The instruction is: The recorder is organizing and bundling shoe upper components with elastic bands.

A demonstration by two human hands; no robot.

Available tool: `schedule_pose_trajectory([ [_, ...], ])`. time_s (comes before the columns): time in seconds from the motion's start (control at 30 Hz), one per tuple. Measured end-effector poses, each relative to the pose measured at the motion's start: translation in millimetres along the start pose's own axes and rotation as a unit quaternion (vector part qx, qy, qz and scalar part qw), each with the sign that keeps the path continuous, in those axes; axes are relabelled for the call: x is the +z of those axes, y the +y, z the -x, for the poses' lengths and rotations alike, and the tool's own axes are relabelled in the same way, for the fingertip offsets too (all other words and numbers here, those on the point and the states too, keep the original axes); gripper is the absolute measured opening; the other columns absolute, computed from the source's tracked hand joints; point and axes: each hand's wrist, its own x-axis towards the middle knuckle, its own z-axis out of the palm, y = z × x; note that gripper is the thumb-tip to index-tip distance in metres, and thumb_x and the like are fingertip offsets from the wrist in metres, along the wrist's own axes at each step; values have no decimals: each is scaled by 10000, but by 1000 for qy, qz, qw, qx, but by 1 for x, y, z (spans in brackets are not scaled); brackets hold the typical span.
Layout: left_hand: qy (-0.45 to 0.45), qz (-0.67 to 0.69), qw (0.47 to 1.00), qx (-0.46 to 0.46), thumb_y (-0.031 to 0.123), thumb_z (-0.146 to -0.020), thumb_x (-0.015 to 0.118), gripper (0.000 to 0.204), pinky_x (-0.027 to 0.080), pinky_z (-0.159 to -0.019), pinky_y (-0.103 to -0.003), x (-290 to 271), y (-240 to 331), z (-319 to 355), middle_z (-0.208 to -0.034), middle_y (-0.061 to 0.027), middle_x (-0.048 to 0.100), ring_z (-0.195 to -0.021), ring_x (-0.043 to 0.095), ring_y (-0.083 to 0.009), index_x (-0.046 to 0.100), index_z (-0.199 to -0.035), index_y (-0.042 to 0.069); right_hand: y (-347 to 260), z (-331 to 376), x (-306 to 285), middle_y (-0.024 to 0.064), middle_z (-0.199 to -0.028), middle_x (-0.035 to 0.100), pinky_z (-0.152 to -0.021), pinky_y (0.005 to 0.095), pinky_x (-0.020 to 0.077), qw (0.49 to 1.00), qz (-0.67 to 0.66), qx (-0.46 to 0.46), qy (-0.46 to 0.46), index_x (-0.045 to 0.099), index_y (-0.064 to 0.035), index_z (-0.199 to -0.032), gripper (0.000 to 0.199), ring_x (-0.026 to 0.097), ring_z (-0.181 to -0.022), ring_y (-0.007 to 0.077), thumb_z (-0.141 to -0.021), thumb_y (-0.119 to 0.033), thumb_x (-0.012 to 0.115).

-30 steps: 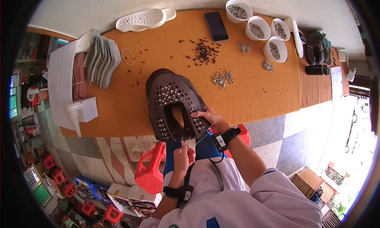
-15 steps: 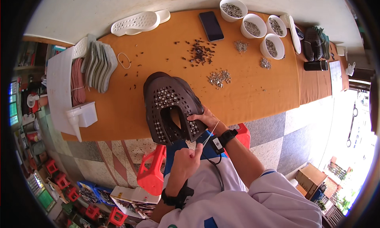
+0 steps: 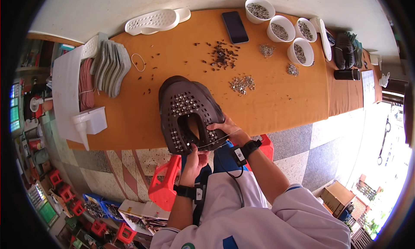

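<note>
At the near edge of the orange table (image 3: pixel 276 97), a dark brown perforated shoe upper (image 3: pixel 186 113) lies flat with its toe pointing away from the person and its heel end hanging just over the table's edge. Small metal studs dot its surface around the tongue-shaped opening. The right hand (image 3: pixel 227 130) grips the upper's right rear edge, fingers curled over the rim, a black band on the wrist. The left hand (image 3: pixel 194 156) comes up from below with its fingertips pinched at the upper's heel edge; what they pinch is too small to tell. A thin pale thread (image 3: pixel 220 138) runs from there across the right hand.

Farther back on the table, a loose pile of silver studs (image 3: pixel 242 84) sits just beyond the upper, and a scatter of dark brown bits (image 3: pixel 222 59) lies beyond that. A black phone (image 3: pixel 234 27) rests near the far edge, beside four white bowls (image 3: pixel 281 29) holding small metal pieces. A white perforated sole (image 3: pixel 151 21) lies at the far left, a fanned stack of grey insoles (image 3: pixel 110 65) stands to the left, and a white glue bottle (image 3: pixel 88 122) sits at the near left corner. A red plastic stool (image 3: pixel 164 186) stands under the table by the person's knees.
</note>
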Motion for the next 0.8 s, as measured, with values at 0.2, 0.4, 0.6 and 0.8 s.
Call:
schedule_pose_trajectory([
  [0.2, 39, 92, 991, 83, 351, -1103, 450, 418, 525, -583, -281, 28, -31, -15, -857, -138, 701, -694, 666, -183, 622, -1079, -28, -4, 5, -13, 121, -1295, 617, -973, 367, 544, 1000, 11, 15, 9, 397, -76, -1485, 974, 631, -1138, 225, -664, -183, 910],
  [0.4, -235, 475, 840, 115, 112, -1082, 484, 164, 582, -707, -270, -69, -85, -37, -1088, -162, 685, -952, 698, -212, 562, -1207, 40, -4, 0, 9, 118, -1292, 618, -984, 371, 536, 999, 24, 13, -23, 407, -75, -1478, 964, 625, -1147, 224, -664, -198, 910],
  [0.6, 45, 456, 880, 129, 166, -1099, 431, 242, 516, -1114, -445, 23, -32, 22, -1294, -318, 586, -1255, 595, -409, 490, -1239, -22, 2, 0, -13, 112, -1298, 619, -992, 357, 521, 999, 34, 0, -1, 408, -76, -1478, 960, 614, -1164, 227, -672, -233, 905],
  [0.8, -3, 484, 872, 69, 488, -1021, 541, 691, 491, -1128, -439, 46, -39, 21, -1277, -314, 568, -1250, 571, -407, 431, -1297, -136, -6, 3, -8, 111, -1294, 617, -993, 357, 519, 999, 44, 12, 4, 402, -83, -1487, 956, 612, -1165, 226, -682, -236, 895],
])
